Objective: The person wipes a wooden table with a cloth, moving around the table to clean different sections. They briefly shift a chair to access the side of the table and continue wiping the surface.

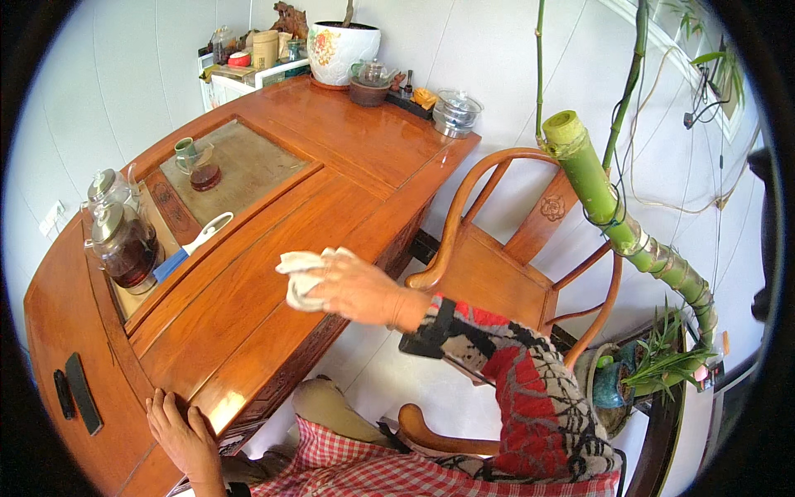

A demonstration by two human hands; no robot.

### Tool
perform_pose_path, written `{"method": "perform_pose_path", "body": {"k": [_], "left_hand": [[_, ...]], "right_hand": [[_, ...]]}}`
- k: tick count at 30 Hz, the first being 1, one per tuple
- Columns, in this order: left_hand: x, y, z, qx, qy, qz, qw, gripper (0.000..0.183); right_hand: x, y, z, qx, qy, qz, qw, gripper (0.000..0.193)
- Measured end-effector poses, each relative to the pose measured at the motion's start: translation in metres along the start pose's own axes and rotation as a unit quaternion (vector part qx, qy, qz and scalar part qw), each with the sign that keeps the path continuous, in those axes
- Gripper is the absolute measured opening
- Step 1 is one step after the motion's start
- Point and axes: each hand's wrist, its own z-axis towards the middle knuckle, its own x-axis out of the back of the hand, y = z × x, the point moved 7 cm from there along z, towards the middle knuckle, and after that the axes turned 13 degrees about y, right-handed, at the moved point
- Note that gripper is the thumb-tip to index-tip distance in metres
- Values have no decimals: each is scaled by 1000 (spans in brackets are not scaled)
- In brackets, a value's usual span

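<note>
Left hand [184, 435] at the near edge of the wooden table [248, 306], palm down, fingers spread flat on the wood; grip apart, holding nothing.

Right hand [356, 286] reaches in from the right over the table's right-hand edge, sleeve patterned red, black and grey. Grip clamped on a crumpled white cloth [300, 277], which bunches under the fingers and sticks out to the left of them. Cloth sits on or just above the tabletop; contact can't be told for sure. It lies toward the table's middle from the palm, with the open polished wood stretching away to the left and beyond. Right hand is the one on the cloth; left is well apart from it.

Farther left, two dark flat objects [74, 389] near the table's left end.

Beyond the cloth, a sunken tray section: a white and blue handled tool [195, 240] lies slantwise, long axis running near-left to far-right. Beside it a glass teapot [124, 244] part full of dark tea, a second lidded glass pot [108, 189] behind it. Farther on, a small glass pitcher [201, 166] holding dark tea.

Far end: a large painted ceramic planter [341, 51], lidded glass vessels [455, 112], jars.

Right of the table, a wooden round-backed chair [497, 265], seat bare.
</note>
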Motion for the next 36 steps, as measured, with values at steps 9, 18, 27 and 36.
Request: {"method": "perform_pose_path", "body": {"k": [9, 18, 27, 36], "left_hand": [[20, 32, 16, -65, 10, 17, 998, 44], [18, 32, 17, -40, 1, 31, 999, 52], [19, 35, 18, -45, 2, 35, 998, 46], [17, 26, 14, -59, -24, 49, 997, 47]], "right_hand": [[50, 252, -17, -192, 58, -169, 965, 36], [104, 454, -56, -369, -7, -229, 901, 48], [121, 512, -69, -262, 21, -386, 884, 44], [106, 435, -48, -371, 32, -210, 904, 49]]}}
